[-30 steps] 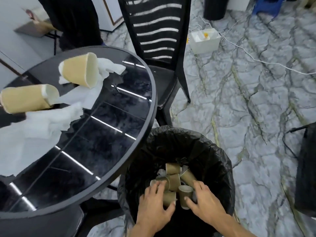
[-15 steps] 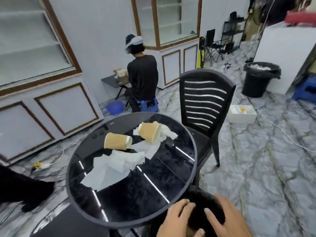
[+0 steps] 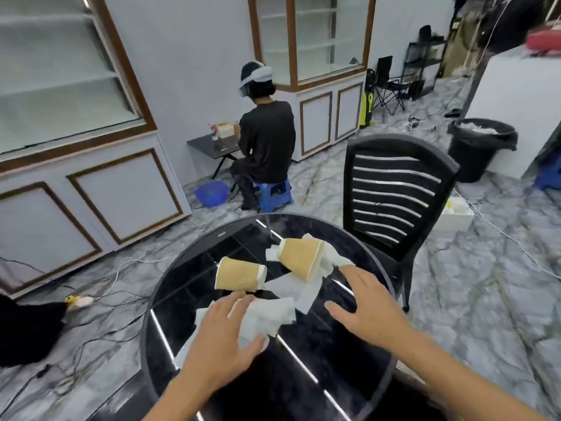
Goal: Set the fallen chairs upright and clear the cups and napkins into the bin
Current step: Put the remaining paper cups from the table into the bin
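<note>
Two tan paper cups lie on their sides on the round black glass table (image 3: 194, 268): one cup (image 3: 238, 274) near the middle, the other cup (image 3: 300, 258) farther right, resting on white napkins (image 3: 296, 288). My left hand (image 3: 224, 338) hovers flat, fingers apart, over a crumpled napkin (image 3: 270, 314) just in front of the middle cup. My right hand (image 3: 365, 305) is spread over the table to the right of the napkins, holding nothing. A black slatted chair (image 3: 391, 196) stands upright behind the table.
A person in black sits on a blue stool (image 3: 273, 194) with their back to me, beside a blue basin (image 3: 211, 192). A black lined bin (image 3: 479, 147) stands at the far right. Cables run over the marble floor. A dark object (image 3: 27, 329) lies at the left edge.
My hands have left the bin below the table edge and come up over the tabletop. The view has lifted from the bin to the table and room.
</note>
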`<control>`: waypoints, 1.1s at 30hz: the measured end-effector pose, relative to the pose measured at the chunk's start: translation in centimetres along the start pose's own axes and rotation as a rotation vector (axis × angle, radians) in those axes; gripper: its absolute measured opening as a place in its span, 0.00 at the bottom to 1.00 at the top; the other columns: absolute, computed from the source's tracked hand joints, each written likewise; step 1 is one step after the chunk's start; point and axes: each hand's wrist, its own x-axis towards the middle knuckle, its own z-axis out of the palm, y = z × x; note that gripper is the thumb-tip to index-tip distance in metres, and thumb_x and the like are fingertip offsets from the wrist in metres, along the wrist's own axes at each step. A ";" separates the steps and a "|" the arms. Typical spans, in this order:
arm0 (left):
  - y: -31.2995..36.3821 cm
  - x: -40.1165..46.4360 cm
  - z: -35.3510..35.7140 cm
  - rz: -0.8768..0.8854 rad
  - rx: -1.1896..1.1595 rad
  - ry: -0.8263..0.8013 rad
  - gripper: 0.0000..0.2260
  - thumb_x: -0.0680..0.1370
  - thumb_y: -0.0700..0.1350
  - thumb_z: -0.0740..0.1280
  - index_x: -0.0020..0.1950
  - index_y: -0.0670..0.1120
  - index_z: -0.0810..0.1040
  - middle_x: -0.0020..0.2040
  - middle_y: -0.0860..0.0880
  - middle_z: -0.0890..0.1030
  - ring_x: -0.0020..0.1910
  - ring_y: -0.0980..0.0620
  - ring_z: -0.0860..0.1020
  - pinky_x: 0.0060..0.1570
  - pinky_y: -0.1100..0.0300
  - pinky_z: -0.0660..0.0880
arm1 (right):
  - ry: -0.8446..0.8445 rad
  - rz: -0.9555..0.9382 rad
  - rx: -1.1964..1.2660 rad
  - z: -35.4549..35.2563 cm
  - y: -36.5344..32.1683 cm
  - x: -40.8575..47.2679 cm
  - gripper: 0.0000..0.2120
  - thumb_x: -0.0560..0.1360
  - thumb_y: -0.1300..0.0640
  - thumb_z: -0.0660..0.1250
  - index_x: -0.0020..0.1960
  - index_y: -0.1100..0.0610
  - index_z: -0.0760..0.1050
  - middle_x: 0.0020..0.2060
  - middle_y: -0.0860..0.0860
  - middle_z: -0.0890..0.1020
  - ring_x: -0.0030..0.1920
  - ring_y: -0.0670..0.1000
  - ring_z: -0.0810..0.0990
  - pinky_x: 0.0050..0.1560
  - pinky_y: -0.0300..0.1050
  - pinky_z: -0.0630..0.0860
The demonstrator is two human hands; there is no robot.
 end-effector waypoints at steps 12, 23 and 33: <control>-6.8 12.0 0.8 0.042 0.255 -0.019 0.34 0.72 0.63 0.68 0.75 0.56 0.63 0.75 0.54 0.65 0.75 0.47 0.61 0.75 0.37 0.53 | -0.023 -0.098 -0.373 6.6 -1.3 13.8 0.42 0.71 0.32 0.63 0.75 0.56 0.59 0.75 0.52 0.64 0.75 0.53 0.61 0.75 0.56 0.57; -8.4 14.8 3.6 0.034 0.172 0.021 0.34 0.68 0.64 0.74 0.71 0.55 0.71 0.66 0.53 0.75 0.69 0.45 0.65 0.68 0.46 0.66 | -0.011 -0.059 -0.347 9.6 0.4 15.8 0.42 0.69 0.34 0.67 0.73 0.59 0.61 0.68 0.54 0.72 0.67 0.56 0.70 0.71 0.52 0.63; -4.7 13.3 0.5 -0.040 0.027 0.114 0.32 0.69 0.61 0.75 0.70 0.53 0.72 0.65 0.52 0.76 0.66 0.46 0.67 0.64 0.49 0.69 | 0.110 -0.011 -0.207 4.4 0.9 11.0 0.41 0.69 0.34 0.67 0.72 0.59 0.63 0.65 0.53 0.73 0.64 0.57 0.72 0.68 0.51 0.65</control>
